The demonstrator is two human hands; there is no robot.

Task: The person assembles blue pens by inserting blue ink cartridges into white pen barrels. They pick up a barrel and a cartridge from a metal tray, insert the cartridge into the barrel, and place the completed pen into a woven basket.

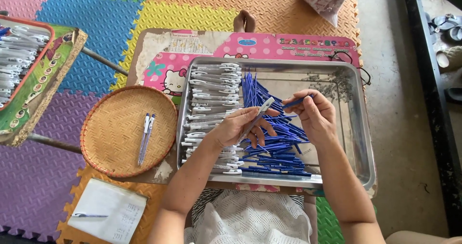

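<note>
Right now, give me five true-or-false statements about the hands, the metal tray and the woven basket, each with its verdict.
1. The left hand holds a white pen barrel. True.
2. The right hand pinches a red refill. False: it pinches a thin blue refill.
3. The round woven bamboo basket holds two pens. True.
4. The rectangular metal tray holds only blue refills. False: white barrels lie in rows on its left side.
5. The basket sits inside the tray. False: it sits beside it.

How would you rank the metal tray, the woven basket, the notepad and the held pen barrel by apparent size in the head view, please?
1. Metal tray
2. Woven basket
3. Notepad, though it lies nearer the camera
4. Pen barrel in the left hand
</note>
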